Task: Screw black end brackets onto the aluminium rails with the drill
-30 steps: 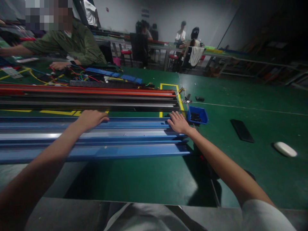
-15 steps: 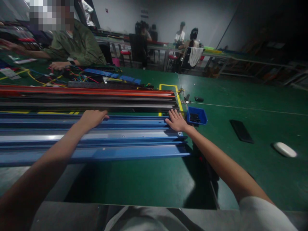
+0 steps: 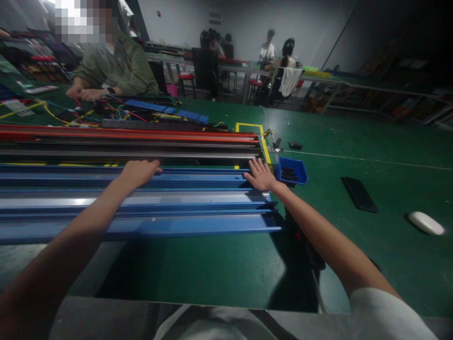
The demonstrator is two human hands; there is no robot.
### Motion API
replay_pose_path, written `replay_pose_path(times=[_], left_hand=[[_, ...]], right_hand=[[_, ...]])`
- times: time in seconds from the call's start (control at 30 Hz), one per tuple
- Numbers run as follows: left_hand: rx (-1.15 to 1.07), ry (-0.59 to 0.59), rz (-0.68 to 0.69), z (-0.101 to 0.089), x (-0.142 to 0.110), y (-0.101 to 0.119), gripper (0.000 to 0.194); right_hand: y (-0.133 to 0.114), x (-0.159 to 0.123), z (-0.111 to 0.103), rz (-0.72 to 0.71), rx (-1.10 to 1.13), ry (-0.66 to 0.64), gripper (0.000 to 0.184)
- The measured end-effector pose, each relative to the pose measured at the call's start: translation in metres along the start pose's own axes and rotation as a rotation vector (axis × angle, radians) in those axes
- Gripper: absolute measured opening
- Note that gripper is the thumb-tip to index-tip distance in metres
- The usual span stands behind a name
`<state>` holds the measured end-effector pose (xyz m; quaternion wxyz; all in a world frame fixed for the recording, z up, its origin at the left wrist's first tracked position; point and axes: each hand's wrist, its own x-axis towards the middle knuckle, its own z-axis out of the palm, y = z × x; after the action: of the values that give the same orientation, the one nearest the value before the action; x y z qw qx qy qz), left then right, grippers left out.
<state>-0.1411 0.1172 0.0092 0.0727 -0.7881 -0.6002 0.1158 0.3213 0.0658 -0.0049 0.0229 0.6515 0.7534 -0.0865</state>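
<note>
Several long blue metal profiles [image 3: 198,225] lie side by side across the green table. My left hand [image 3: 138,174] rests over the farthest blue profile, back up, with its fingers together and bent over the far edge; the fingertips are partly hidden. Near the right end of the same profile, my right hand [image 3: 261,175] lies flat, palm down, with its fingers spread. Just right of that hand stands a small blue bin [image 3: 292,171] holding small black parts.
Red and black profiles [image 3: 198,138] lie beyond the blue ones. Wires and blue strips [image 3: 152,106] lie farther back, by a co-worker in a green sleeve [image 3: 138,71]. On the right are a black flat object [image 3: 359,193] and a white rounded object [image 3: 425,223]. Other people sit behind.
Both my hands keep their places on the blue profile. The view has shifted slightly. Across the table, the co-worker's outstretched hand has come in beside the other one.
</note>
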Motion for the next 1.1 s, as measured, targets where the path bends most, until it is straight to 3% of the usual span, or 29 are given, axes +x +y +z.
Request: replay_pose_path(times=[0.47,1.1], left_hand=[[0.016,0.012,-0.03,-0.003,0.006,0.006,0.066],[-0.016,-0.036,-0.029,-0.01,0.014,0.007,0.052]], right_hand=[[0.005,0.017,0.002,-0.009,-0.001,0.036,0.083],[0.008,0.031,0.001,0.005,-0.007,0.039,0.083]])
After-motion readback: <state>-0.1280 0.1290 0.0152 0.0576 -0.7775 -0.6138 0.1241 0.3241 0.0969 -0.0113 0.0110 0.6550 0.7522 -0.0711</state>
